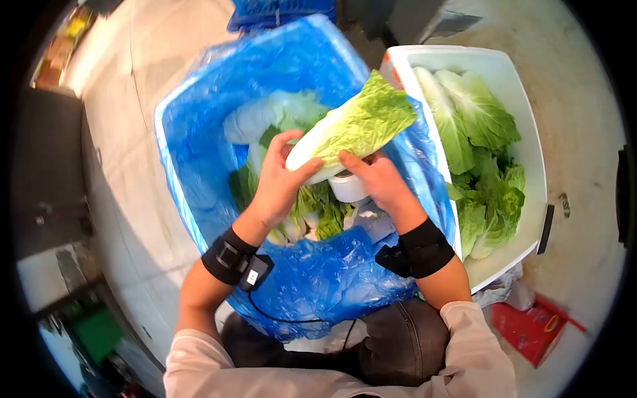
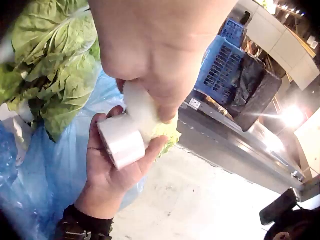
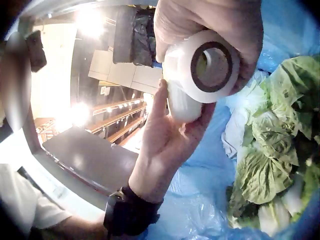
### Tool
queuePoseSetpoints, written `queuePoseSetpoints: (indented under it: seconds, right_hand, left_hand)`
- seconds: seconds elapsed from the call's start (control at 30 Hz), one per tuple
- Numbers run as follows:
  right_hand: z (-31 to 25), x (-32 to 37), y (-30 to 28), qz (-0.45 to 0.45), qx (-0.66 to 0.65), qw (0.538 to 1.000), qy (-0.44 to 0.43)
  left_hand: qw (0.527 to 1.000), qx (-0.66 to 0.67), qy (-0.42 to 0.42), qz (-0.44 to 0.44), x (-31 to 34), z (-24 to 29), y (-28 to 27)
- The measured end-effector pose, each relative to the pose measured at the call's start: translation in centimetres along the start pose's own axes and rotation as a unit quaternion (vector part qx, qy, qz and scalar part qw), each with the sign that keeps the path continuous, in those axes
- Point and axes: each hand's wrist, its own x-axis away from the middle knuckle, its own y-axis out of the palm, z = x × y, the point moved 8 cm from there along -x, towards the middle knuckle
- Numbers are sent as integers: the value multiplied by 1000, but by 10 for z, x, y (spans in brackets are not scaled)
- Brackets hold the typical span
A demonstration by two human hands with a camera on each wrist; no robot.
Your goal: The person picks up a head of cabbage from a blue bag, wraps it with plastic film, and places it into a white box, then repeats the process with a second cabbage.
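Observation:
A pale green Chinese cabbage (image 1: 361,123) is held up above the blue plastic bag (image 1: 325,265), its leafy end toward the upper right in the head view. My left hand (image 1: 277,182) grips its white base, thumb along the near side. My right hand (image 1: 387,186) holds a white roll (image 1: 350,188), and its thumb presses on the cabbage. Seen from the right wrist, the roll (image 3: 212,67) has a dark ring inside its hollow core, and it sits against the cabbage base (image 3: 184,105). Right-hand fingers (image 2: 95,132) curl around the roll in the left wrist view.
The blue bag lines a wide container between the knees, with several leafy cabbages (image 1: 328,215) inside. To the right stands a white foam box (image 1: 537,179) with more cabbages (image 1: 481,113). A red dustpan-like object (image 1: 531,331) lies at lower right; a blue crate (image 1: 282,10) is beyond.

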Motion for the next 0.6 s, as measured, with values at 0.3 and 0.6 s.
queuePoseSetpoints:
  seconds: [0.3, 0.6]
  right_hand:
    - [8, 2, 12, -64, 57, 995, 60]
    - [7, 2, 9, -47, -50, 993, 99]
  left_hand:
    - [961, -197, 0, -195, 3, 5, 8]
    - [992, -88, 16, -94, -5, 24, -1]
